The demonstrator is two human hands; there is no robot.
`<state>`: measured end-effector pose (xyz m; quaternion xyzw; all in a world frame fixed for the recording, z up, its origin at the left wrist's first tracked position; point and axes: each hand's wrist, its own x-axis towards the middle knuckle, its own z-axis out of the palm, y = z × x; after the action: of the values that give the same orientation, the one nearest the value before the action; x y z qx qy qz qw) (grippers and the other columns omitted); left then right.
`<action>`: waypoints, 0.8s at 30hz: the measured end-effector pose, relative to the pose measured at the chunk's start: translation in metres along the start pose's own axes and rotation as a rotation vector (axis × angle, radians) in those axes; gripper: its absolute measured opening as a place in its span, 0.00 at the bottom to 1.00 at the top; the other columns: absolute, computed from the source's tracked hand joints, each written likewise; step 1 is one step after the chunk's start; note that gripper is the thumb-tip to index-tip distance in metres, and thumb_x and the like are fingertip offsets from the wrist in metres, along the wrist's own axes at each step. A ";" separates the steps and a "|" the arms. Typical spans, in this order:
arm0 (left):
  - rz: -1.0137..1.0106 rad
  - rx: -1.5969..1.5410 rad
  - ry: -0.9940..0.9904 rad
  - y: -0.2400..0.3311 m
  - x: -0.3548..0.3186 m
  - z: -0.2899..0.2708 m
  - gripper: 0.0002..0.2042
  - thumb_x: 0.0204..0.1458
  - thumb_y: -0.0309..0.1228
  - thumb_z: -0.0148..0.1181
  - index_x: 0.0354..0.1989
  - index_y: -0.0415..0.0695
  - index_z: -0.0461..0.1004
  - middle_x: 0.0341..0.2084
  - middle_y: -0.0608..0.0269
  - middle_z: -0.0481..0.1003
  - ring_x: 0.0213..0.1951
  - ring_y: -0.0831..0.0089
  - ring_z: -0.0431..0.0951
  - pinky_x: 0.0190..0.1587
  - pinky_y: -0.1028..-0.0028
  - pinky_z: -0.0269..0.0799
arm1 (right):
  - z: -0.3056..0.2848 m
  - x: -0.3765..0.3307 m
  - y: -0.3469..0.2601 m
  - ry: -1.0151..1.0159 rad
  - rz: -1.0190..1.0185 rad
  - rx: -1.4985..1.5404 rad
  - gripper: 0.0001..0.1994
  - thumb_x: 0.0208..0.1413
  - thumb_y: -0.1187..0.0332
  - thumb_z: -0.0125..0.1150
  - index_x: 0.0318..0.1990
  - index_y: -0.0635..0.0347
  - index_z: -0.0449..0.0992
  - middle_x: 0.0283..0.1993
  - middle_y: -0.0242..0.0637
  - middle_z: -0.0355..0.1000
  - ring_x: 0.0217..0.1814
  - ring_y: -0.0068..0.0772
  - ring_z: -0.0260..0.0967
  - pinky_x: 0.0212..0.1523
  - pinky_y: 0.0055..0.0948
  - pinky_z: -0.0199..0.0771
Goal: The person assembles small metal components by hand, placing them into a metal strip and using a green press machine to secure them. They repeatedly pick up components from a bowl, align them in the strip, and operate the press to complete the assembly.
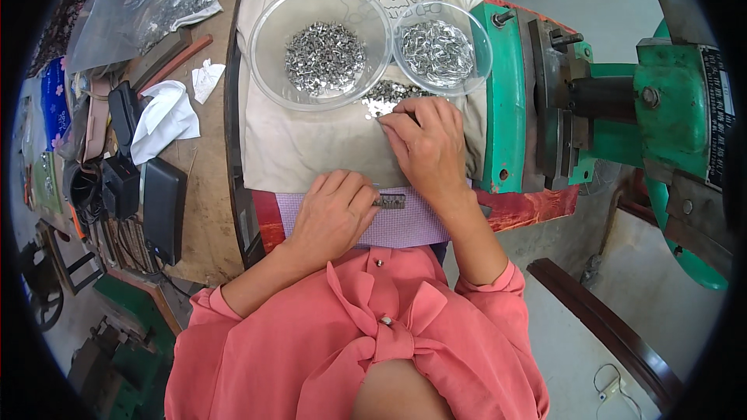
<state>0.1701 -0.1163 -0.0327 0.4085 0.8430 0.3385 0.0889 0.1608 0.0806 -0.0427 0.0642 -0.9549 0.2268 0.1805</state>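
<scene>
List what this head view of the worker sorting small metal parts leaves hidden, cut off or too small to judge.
- Right hand: fingertips cover part of the loose pile, so no grip shows.
- Left hand: curled over the small metal strip; its hidden end is unclear.
- Parts in the large bowl: too small to identify.
- Green machine: cut off at the right rim.

Both forearms come up from the lower edge in rolled coral-pink sleeves, bare from just above the wrists. The left hand (336, 214) lies palm down with its knuckles raised and its fingers (359, 201) curled inward, the tips pinched together toward the right. The right hand (426, 144) reaches farther forward, palm down and wrist slightly bent, its fingers (397, 128) bunched and pointing left and ahead, with the fingertips well ahead of those of the left hand and the two hands apart.
</scene>
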 end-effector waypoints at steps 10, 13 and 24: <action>0.026 0.020 0.010 -0.004 -0.001 0.005 0.10 0.45 0.27 0.68 0.35 0.43 0.73 0.37 0.62 0.74 0.41 0.60 0.73 0.45 0.63 0.67 | 0.001 0.002 -0.005 0.016 0.022 -0.009 0.06 0.44 0.72 0.69 0.32 0.56 0.81 0.40 0.31 0.73 0.45 0.38 0.69 0.49 0.40 0.66; 0.030 0.009 0.012 -0.003 0.000 0.003 0.10 0.45 0.27 0.67 0.35 0.44 0.73 0.37 0.62 0.74 0.41 0.60 0.73 0.45 0.63 0.67 | 0.003 0.000 -0.006 0.020 0.041 0.010 0.07 0.43 0.72 0.70 0.32 0.56 0.81 0.40 0.31 0.73 0.45 0.39 0.69 0.49 0.39 0.65; 0.094 -0.001 0.026 -0.001 0.003 0.009 0.09 0.47 0.27 0.66 0.34 0.44 0.73 0.36 0.62 0.74 0.40 0.61 0.74 0.44 0.64 0.67 | -0.032 -0.030 -0.010 0.011 0.113 0.172 0.08 0.45 0.75 0.70 0.34 0.58 0.79 0.41 0.33 0.74 0.45 0.41 0.69 0.47 0.39 0.66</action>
<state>0.1712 -0.1105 -0.0398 0.4429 0.8238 0.3483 0.0620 0.2010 0.0877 -0.0232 0.0242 -0.9331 0.3180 0.1663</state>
